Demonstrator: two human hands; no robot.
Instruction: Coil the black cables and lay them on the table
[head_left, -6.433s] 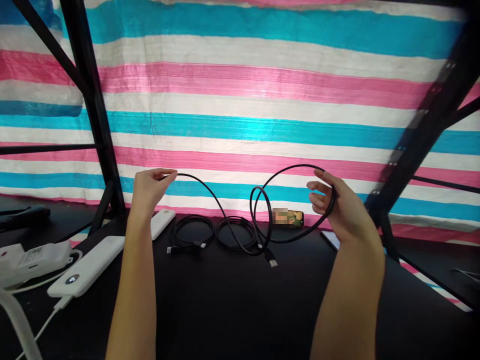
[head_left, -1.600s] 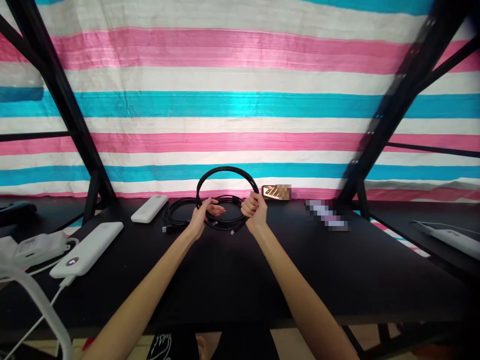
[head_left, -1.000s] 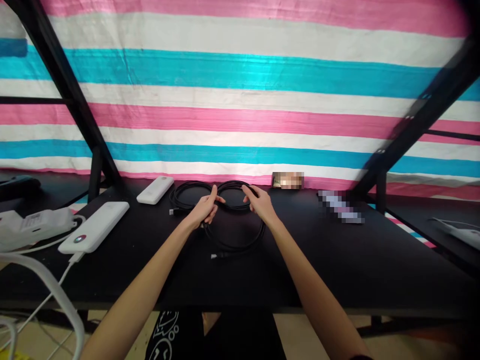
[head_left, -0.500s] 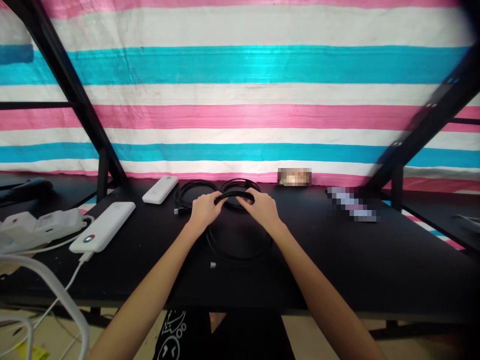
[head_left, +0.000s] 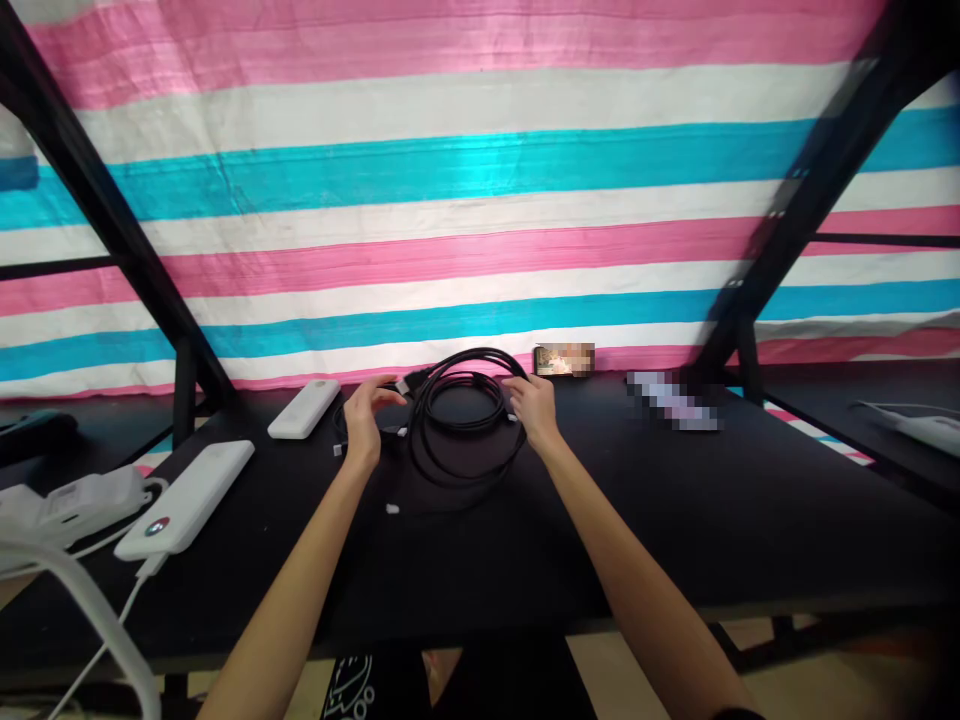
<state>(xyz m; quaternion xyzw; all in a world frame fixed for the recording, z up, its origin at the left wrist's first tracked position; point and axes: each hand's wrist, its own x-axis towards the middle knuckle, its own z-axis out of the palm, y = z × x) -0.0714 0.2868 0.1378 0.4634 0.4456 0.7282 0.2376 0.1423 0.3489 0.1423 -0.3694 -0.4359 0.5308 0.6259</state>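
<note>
1 pale plug [head_left: 392,509] lies nearest us on the black table [head_left: 465,580], well right of 1 large white power bank [head_left: 187,500]. Beyond, we find the right hand [head_left: 537,408] grasping the right side of 1 looped black cable [head_left: 480,353], held tilted up. We note the left hand [head_left: 365,420] released, fingers parted; we cannot tell whether it touches the metal plug [head_left: 403,387] beside it. Behind the loop lies 1 coiled cable [head_left: 465,428]. Farther back, we record 1 phone [head_left: 549,361] before the striped sheet [head_left: 480,250].

I have room to pass rightward over the black tabletop [head_left: 675,520]; the cable loop [head_left: 484,353] bars the gap between my left hand [head_left: 365,425] and right hand [head_left: 535,408], the nearer white power bank [head_left: 191,497] my left.
</note>
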